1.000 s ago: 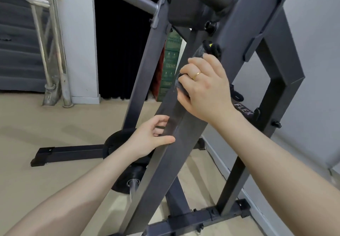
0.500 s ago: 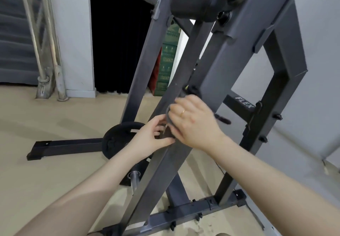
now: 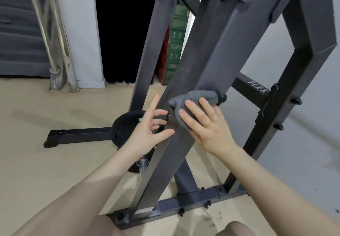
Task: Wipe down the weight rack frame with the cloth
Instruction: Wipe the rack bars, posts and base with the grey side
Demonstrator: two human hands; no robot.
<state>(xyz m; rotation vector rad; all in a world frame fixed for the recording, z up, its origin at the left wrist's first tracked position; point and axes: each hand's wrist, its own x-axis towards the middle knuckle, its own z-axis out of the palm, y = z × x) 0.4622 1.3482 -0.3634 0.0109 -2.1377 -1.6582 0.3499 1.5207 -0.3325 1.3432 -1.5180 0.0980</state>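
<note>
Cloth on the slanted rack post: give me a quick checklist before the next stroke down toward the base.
1. Cloth under the right hand: ok, fingers press it flat on the slanted post.
2. Cloth contact with metal: ok, it wraps over the post's face and edge.
3. Left hand out of the wiping path: not ok, its fingers are spread beside the post just below the cloth.
4. Post below the hands free of hardware: ok down to the base bar.
5. Knob snagging the cloth: cannot tell, the cloth's end lies against it.
</note>
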